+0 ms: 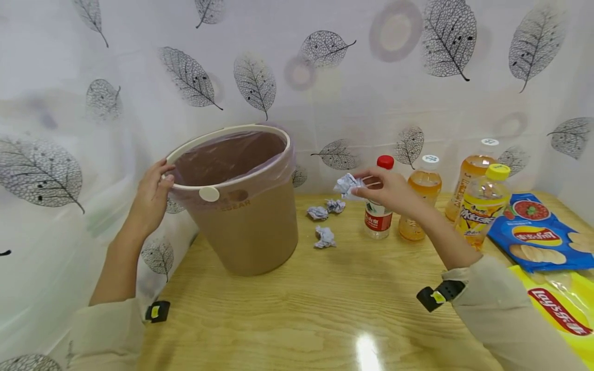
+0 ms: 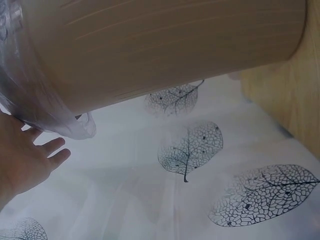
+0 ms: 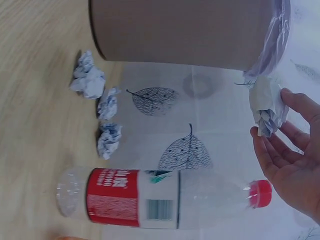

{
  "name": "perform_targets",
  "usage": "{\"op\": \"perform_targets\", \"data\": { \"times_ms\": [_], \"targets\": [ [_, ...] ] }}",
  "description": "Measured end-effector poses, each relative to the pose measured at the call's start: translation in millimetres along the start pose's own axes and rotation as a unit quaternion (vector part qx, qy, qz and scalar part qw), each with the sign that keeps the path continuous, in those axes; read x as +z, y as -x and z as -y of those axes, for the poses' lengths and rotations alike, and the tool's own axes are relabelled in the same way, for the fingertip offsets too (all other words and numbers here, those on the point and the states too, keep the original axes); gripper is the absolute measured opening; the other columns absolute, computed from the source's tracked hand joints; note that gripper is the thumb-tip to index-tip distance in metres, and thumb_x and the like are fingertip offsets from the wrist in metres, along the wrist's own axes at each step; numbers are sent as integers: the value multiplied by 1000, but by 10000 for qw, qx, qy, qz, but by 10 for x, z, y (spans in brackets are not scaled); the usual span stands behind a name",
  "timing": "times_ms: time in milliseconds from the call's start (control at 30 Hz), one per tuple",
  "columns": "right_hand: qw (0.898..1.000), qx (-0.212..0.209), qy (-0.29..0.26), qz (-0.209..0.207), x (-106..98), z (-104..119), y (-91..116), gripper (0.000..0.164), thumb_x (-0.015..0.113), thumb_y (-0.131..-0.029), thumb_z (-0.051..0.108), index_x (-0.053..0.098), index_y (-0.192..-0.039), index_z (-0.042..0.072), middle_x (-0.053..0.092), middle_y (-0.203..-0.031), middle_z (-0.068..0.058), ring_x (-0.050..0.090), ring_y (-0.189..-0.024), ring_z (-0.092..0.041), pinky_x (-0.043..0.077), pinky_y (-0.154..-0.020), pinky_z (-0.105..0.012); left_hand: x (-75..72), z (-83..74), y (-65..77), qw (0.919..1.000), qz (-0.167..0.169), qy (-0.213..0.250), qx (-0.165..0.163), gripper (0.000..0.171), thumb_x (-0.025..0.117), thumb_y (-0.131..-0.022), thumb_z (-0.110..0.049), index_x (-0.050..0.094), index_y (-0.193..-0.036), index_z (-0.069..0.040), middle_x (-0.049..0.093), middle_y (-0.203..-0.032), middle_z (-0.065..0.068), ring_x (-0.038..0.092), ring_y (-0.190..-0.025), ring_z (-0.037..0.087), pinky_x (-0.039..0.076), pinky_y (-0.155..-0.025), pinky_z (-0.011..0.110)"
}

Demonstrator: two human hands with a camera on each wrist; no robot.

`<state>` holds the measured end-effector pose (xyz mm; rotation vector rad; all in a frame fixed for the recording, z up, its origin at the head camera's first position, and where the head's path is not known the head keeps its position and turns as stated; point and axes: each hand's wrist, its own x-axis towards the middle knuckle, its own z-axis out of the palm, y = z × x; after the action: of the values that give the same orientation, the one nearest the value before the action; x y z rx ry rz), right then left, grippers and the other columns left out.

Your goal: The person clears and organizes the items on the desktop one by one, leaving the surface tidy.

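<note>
A tan trash bin (image 1: 250,226) with a cream rim and a thin plastic bag liner (image 2: 45,95) stands at the left of the table. My left hand (image 1: 150,196) holds its rim at the left side; in the left wrist view some of that hand's fingers (image 2: 52,145) show outside the bin. To the right of the bin, my right hand (image 1: 387,188) pinches a crumpled paper ball (image 3: 267,105) above the table, between thumb and fingertips. Three more paper balls (image 1: 325,237) lie on the wood beside the bin.
A red-capped clear bottle (image 1: 377,221) stands behind and below my right hand. Nearby are orange drink bottles (image 1: 424,185) and a yellow-capped bottle (image 1: 482,206). Blue (image 1: 538,234) and yellow (image 1: 563,304) chip bags lie at the right. A leaf-patterned curtain (image 1: 287,77) hangs behind.
</note>
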<state>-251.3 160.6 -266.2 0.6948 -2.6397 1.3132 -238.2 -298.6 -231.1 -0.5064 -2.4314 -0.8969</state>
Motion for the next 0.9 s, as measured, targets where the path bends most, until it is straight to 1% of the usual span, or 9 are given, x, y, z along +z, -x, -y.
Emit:
{"op": "perform_targets", "data": {
  "times_ms": [100,200,300,433,533,667,767,900],
  "targets": [
    [9999,-111,117,-37,-38,110,-82,44,62,-88,26,54,-124,1,55,-117,-19,53,-106,-33,44,-87,-45,13,16,2,10000,-41,-24,-46,53,26,-98,-30,37,-129,12,20,-144,25,11,-132,42,7,-102,59],
    [9997,-179,125,-132,-48,210,-170,44,63,-87,26,55,-123,2,57,-116,-19,55,-104,-31,44,-87,-43,16,28,-4,10000,-50,-32,-65,55,26,-98,-32,38,-129,11,20,-145,24,11,-132,42,6,-102,59],
    [9996,-223,45,-169,-44,302,-253,44,64,-86,26,56,-122,3,58,-114,-16,56,-102,-29,46,-85,-41,6,13,-4,10000,-21,-39,-59,53,26,-98,-30,37,-129,11,20,-145,25,10,-132,42,6,-102,59],
    [9995,-288,-24,-115,-50,421,-329,43,64,-86,26,56,-121,4,58,-113,-14,55,-103,-27,45,-85,-40,10,6,-6,9999,90,2,-53,50,26,-98,-24,36,-130,12,19,-144,27,10,-131,46,5,-101,61],
    [9992,-337,-186,-114,-61,516,-393,43,65,-86,24,55,-121,2,58,-112,-15,56,-102,-27,47,-83,-38,28,18,-17,9999,119,-14,-66,49,25,-98,-23,37,-130,12,20,-144,27,10,-131,47,5,-101,61],
    [9986,-401,-303,-150,-57,653,-511,42,65,-86,24,55,-121,2,59,-111,-13,56,-101,-23,49,-78,-35,24,23,-25,9999,130,-36,-62,49,25,-98,-24,36,-130,12,19,-144,27,10,-131,47,5,-101,62],
    [9987,-437,-190,-188,-33,733,-609,42,65,-85,27,56,-121,6,59,-112,-10,55,-101,-20,48,-78,-34,7,20,-20,9999,114,-44,-60,49,26,-98,-23,36,-130,12,19,-145,27,10,-131,47,5,-101,62],
    [9981,-573,-126,-202,10,827,-729,42,65,-85,29,58,-119,7,60,-111,-7,56,-101,-18,48,-79,-32,0,26,-16,10000,74,-26,-29,49,26,-98,-22,36,-130,13,19,-144,28,10,-131,47,5,-101,61]
  ]
}}
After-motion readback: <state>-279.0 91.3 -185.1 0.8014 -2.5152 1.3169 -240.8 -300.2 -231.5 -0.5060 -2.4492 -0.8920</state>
